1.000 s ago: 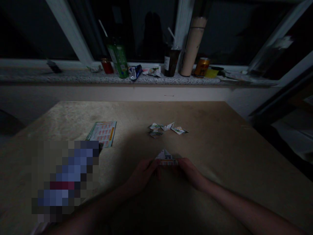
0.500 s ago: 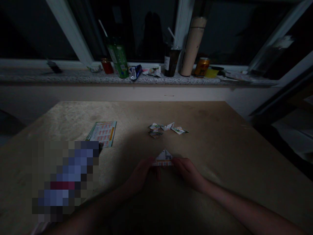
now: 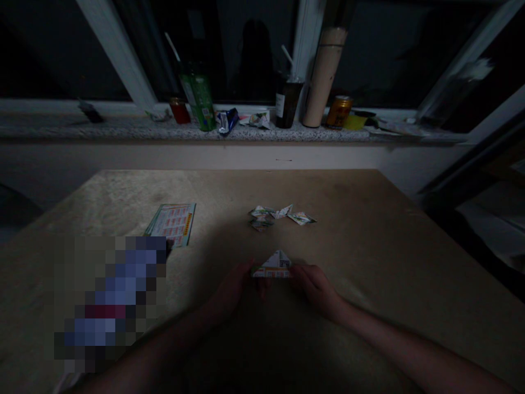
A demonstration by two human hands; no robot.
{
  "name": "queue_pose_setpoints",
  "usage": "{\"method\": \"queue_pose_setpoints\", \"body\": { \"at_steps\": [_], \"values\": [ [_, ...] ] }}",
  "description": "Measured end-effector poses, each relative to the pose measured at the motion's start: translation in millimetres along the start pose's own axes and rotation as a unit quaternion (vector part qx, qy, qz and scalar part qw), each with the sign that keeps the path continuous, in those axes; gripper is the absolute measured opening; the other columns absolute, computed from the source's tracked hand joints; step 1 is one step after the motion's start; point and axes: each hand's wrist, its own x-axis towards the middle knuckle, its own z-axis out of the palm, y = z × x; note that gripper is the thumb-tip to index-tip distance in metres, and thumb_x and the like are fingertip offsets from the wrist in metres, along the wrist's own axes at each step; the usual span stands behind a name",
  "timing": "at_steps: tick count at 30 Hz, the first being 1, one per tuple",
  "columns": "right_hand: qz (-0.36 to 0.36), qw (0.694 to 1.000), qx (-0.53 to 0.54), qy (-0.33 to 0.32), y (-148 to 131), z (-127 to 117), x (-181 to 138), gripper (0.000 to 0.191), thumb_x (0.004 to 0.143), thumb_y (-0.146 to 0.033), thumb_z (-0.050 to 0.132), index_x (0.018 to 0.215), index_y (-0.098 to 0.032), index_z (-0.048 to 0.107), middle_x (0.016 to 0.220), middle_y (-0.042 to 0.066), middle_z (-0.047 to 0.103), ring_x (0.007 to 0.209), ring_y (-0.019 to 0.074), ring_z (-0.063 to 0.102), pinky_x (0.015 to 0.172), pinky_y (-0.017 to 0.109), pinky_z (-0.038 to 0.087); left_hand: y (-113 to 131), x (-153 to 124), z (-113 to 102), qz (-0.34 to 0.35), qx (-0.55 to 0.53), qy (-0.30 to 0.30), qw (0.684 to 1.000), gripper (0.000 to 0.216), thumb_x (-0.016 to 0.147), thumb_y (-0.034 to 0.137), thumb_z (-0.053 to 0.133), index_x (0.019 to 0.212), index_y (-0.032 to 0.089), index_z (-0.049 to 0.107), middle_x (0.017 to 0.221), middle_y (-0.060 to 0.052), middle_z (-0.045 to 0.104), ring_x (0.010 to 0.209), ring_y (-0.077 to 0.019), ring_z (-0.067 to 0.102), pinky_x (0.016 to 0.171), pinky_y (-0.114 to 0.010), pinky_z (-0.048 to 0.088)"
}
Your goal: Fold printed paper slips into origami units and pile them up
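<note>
Between my hands is a piece of folded paper (image 3: 272, 267), with a white triangular peak on top and a printed strip along its lower edge. My left hand (image 3: 238, 283) grips its left end, some fingers curled beneath it. At the right end, my right hand (image 3: 310, 278) pinches the paper. Just beyond lie several small folded paper shapes (image 3: 301, 218) with pointed ends, grouped on the table (image 3: 353, 246). A stack of printed sheets (image 3: 175, 221) rests to the left.
A pixelated blurred object (image 3: 118, 290) lies left of my left forearm. Along the windowsill (image 3: 246, 132) stand a green bottle (image 3: 202, 101), a red jar (image 3: 179, 111), a dark cup with a straw (image 3: 287, 104), a tall pinkish flask (image 3: 324, 79) and an orange can (image 3: 339, 112).
My left hand has shifted slightly left along the folded paper, so more of its printed strip shows. My right hand has barely moved.
</note>
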Motion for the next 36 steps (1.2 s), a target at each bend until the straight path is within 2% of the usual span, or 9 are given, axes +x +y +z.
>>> {"method": "queue_pose_setpoints", "body": {
  "at_steps": [8, 12, 17, 22, 25, 31, 36],
  "values": [
    [0.020, 1.000, 0.010, 0.006, 1, 0, 0, 0.047, 0.089, -0.054, 0.031, 0.061, -0.018, 0.042, 0.052, -0.004, 0.036, 0.046, 0.0088, 0.031, 0.044, 0.023, 0.025, 5, -3, 0, 0.035, 0.059, -0.008, 0.998, 0.059, 0.088, 0.052, 0.023, 0.063, 0.016, 0.062, 0.049, 0.000, 0.055, 0.055, -0.0158, 0.054, 0.067, -0.027, 0.041],
    [0.015, 1.000, 0.013, 0.012, -1, -1, 0, 0.048, 0.088, -0.056, 0.032, 0.059, -0.019, 0.040, 0.051, -0.004, 0.033, 0.046, 0.0083, 0.028, 0.043, 0.023, 0.023, 3, -5, -1, 0.054, 0.046, -0.004, 0.997, 0.048, 0.085, 0.050, 0.037, 0.064, 0.015, 0.062, 0.050, 0.001, 0.055, 0.050, -0.0134, 0.051, 0.061, -0.025, 0.041],
    [0.012, 0.999, 0.044, 0.006, 1, -1, 0, 0.049, 0.087, -0.057, 0.031, 0.060, -0.018, 0.042, 0.051, -0.004, 0.033, 0.046, 0.0083, 0.027, 0.042, 0.023, 0.023, 6, -8, 0, 0.029, 0.063, -0.020, 0.997, 0.041, 0.081, 0.048, 0.045, 0.065, 0.014, 0.061, 0.051, 0.001, 0.054, 0.049, -0.0113, 0.048, 0.052, -0.021, 0.037],
    [0.007, 0.998, 0.058, 0.018, 2, -1, 1, 0.050, 0.087, -0.057, 0.033, 0.058, -0.018, 0.043, 0.050, -0.005, 0.030, 0.045, 0.0084, 0.025, 0.042, 0.023, 0.023, 8, -10, 2, 0.011, 0.145, -0.024, 0.989, 0.044, 0.080, 0.051, 0.044, 0.055, 0.015, 0.052, 0.046, 0.005, 0.041, 0.043, -0.0080, 0.036, 0.042, -0.019, 0.025],
    [0.005, 0.998, 0.058, 0.009, 2, -2, 1, 0.051, 0.087, -0.058, 0.032, 0.058, -0.018, 0.043, 0.051, -0.004, 0.032, 0.045, 0.0087, 0.026, 0.043, 0.023, 0.024, 5, -9, 1, 0.022, 0.194, -0.006, 0.981, 0.045, 0.078, 0.054, 0.045, 0.054, 0.016, 0.050, 0.048, 0.005, 0.036, 0.046, -0.0083, 0.032, 0.042, -0.020, 0.023],
    [0.010, 0.999, 0.052, 0.008, 1, -1, -1, 0.052, 0.086, -0.061, 0.031, 0.057, -0.019, 0.040, 0.050, -0.005, 0.029, 0.045, 0.0084, 0.025, 0.043, 0.023, 0.022, 2, -10, 0, 0.039, 0.210, 0.017, 0.977, 0.043, 0.076, 0.055, 0.049, 0.063, 0.016, 0.060, 0.056, 0.002, 0.046, 0.058, -0.0131, 0.043, 0.050, -0.020, 0.033],
    [0.005, 0.999, 0.040, 0.008, 2, 0, 0, 0.050, 0.088, -0.057, 0.031, 0.059, -0.018, 0.043, 0.051, -0.005, 0.032, 0.046, 0.0086, 0.026, 0.043, 0.022, 0.023, 5, -13, 2, 0.068, 0.185, 0.019, 0.980, 0.035, 0.078, 0.049, 0.050, 0.077, 0.018, 0.067, 0.073, 0.000, 0.058, 0.072, -0.0166, 0.050, 0.064, -0.023, 0.040]
  ]
}}
